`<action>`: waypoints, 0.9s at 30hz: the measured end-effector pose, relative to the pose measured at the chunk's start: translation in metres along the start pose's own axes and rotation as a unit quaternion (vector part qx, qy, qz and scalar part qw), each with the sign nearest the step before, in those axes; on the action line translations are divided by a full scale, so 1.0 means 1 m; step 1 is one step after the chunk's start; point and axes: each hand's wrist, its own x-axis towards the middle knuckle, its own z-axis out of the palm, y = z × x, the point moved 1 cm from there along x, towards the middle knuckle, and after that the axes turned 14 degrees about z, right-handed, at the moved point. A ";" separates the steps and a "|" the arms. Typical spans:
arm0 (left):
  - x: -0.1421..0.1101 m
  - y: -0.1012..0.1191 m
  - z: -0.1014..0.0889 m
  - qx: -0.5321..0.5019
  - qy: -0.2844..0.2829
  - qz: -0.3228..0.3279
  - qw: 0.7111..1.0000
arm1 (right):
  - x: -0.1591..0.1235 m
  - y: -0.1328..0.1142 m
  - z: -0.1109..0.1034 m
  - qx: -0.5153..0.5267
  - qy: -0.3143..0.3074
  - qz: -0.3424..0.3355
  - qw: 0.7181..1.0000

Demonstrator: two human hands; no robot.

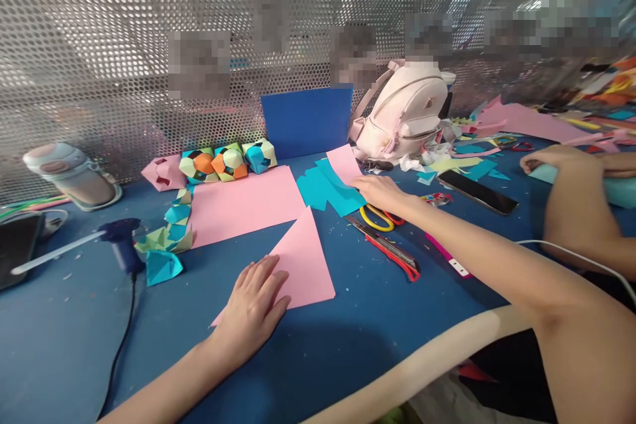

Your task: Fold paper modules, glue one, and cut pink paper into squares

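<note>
My left hand [258,298] lies flat with its fingers spread on a pink sheet of paper folded to a triangle [308,265], pressing it to the table. Farther out, my right hand [380,192] has its fingers closed at the lower corner of a small pink paper piece [344,162]. That piece lies over several blue paper pieces [322,185]. Just under my right hand are the yellow and red handles of scissors [377,217]. A red utility knife [390,248] lies nearer to me. Behind the triangle is a larger pink paper sheet [243,202].
Folded paper modules [231,162] and a glue gun [124,245] with its cord stand left. Farther left are a bottle [74,175] and a dark device [20,245]. A backpack [407,109], phone [477,192] and paper scraps lie right, beside another person's hand [556,159].
</note>
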 end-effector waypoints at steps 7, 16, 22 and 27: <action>-0.002 -0.001 0.002 -0.004 0.001 -0.001 1.000 | -0.004 -0.004 -0.013 -0.012 -0.053 0.006 0.999; -0.001 -0.001 0.003 -0.014 -0.002 -0.009 1.000 | -0.011 -0.036 -0.003 0.008 -0.131 0.048 0.990; -0.001 -0.001 0.002 -0.005 -0.004 -0.002 1.000 | 0.002 -0.053 0.007 0.023 -0.113 0.089 0.989; -0.001 -0.001 0.001 -0.005 -0.007 -0.001 1.000 | 0.016 -0.050 0.005 0.017 -0.101 0.114 0.988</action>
